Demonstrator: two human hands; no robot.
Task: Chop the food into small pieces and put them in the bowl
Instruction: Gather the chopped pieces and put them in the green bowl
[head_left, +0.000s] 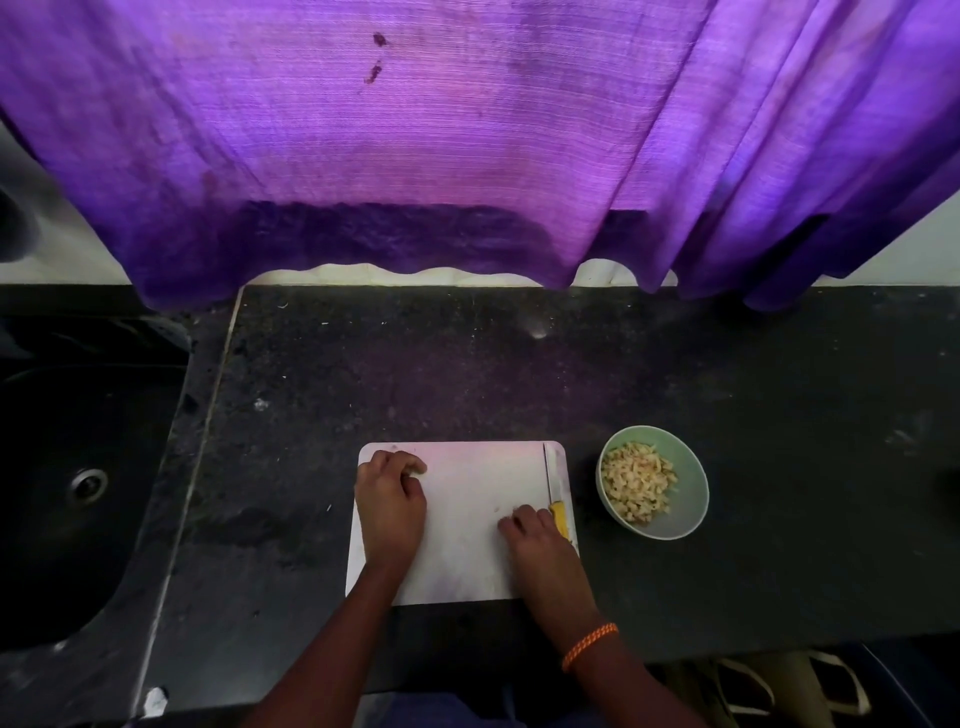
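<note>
Knife (554, 488) parked along board's (467, 551) right edge; bowl (691, 512) beside holds chopped food (638, 488). Left hand (390, 499) and right hand (535, 535) rest on board, fingers loosely curled, empty.

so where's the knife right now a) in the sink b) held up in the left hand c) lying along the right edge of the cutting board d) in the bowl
c: the yellow-handled knife lies flat along the right edge of the white cutting board, blade pointing away, beside the right hand.
</note>
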